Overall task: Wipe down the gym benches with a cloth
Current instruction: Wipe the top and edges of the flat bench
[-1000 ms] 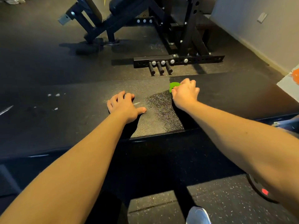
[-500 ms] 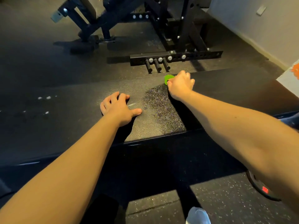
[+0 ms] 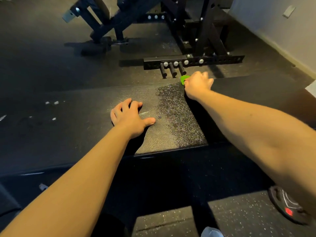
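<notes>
Cloth: the green cloth is bunched up in my right hand. Only a bit pokes out at the hand's 10 o'clock. It sits at the far edge of the desk.
Right hand: fingers curled round the cloth, pushing it down.
Left hand: my left hand lies flat on the desk with fingers spread and holds nothing.
Which way: from my left hand the cloth is at 1 o'clock, well apart. My right hand is the near one.
Desk: its long way runs from 9 o'clock to 3 o'clock.
Wet patch: the wet patch is a shiny strip between my hands, running from 12 to 6 o'clock.
Dry part: white specks lie at 9 o'clock of my left hand. I think the wiping must go that way next.
Boxes or bins: I see none.
Around: a rack at 12 o'clock and a weight plate on the floor at 5 o'clock.
</notes>
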Demonstrator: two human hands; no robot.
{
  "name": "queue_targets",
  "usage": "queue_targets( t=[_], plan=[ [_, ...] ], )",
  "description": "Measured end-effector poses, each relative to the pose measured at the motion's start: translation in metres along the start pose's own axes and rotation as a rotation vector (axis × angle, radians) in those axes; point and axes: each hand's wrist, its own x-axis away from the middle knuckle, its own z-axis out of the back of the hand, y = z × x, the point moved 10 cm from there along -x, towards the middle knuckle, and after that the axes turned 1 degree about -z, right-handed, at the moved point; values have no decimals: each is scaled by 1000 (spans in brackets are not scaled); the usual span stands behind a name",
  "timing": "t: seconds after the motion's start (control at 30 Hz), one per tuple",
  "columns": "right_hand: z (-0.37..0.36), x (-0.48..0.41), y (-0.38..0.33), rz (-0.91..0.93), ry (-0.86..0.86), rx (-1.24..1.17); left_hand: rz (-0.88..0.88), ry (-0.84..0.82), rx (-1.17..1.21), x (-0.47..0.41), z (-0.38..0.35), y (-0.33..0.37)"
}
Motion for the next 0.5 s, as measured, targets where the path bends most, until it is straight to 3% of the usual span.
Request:
queue_targets(
  t=[0.2,0.27,0.33,0.5],
  plan=[
    [-20,25,-131,261,-88,-39,4,6,5,-2,0,-1],
    [-21,29,-146,347,-113,-2,7,1,-1,-3,0,-1],
    [-18,24,-128,378,-132,-6,11,3,-1,-2,1,-2],
    [3,-10,-14,129,-64,130,4,2,-2,-1,1,-1]
  ],
)
